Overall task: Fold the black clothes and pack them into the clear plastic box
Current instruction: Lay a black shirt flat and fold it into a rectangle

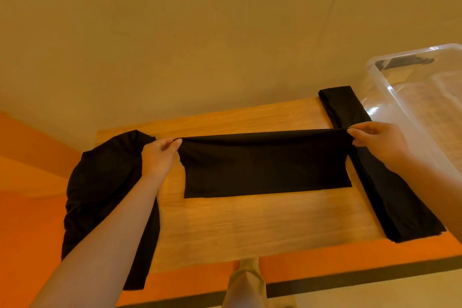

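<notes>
A black garment (265, 165) lies across the middle of the wooden table (250, 222), its far edge lifted off the wood. My left hand (160, 155) pinches its far left corner. My right hand (375, 140) pinches its far right corner. The cloth is stretched taut between them, and its near edge lies flat on the table. A folded black garment (390, 197) lies as a long strip along the table's right edge. A loose heap of black clothes (105, 187) hangs over the left edge. The clear plastic box (410, 97) stands at the right.
The table is small, with orange floor on both sides and a beige floor beyond its far edge. A trouser leg and a shoe (247, 282) show below the near edge. Inside the box a dark item (405, 61) shows near its far wall.
</notes>
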`<state>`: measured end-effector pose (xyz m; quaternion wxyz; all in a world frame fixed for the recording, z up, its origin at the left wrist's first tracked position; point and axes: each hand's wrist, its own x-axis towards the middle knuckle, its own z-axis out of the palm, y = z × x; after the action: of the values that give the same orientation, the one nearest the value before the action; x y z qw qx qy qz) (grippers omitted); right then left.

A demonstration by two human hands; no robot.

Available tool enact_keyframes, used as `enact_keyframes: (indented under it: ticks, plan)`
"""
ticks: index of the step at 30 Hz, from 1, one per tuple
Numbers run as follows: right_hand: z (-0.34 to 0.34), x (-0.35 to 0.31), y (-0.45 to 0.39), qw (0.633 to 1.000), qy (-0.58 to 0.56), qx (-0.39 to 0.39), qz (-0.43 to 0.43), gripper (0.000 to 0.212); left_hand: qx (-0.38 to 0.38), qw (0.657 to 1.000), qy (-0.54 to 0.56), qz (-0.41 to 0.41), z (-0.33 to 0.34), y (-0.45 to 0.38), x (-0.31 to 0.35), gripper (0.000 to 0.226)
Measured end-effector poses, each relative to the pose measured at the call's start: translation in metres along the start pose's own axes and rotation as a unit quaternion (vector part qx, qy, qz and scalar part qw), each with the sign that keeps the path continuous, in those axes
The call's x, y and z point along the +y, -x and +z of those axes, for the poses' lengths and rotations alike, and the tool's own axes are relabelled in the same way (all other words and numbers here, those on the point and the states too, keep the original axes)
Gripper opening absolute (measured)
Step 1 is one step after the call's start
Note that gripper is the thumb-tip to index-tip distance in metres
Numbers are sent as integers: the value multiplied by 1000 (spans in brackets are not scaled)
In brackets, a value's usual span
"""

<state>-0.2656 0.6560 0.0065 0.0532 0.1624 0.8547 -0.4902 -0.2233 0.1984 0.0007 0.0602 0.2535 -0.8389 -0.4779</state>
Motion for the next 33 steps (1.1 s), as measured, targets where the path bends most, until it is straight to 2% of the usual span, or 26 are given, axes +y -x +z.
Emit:
enact_keyframes:
  ticks: [9,15,22,26,33]
  plan:
    - [32,-21,-30,998,47,37,28,18,-11,999,-32,-38,21,-44,7,22]
    - [45,-38,-10,997,1,48,67,20,-8,999,-17,-45,31,-34,14,19]
    - [80,-66,57,993,-96,-24,61,13,-26,998,16,48,56,41,51,8]
    - [114,-82,91,986,-142,-68,53,12,-54,994,42,81,79,77,62,11]
    - [157,-88,114,986,-155,-47,26,9,-40,991,40,124,100,104,65,19]
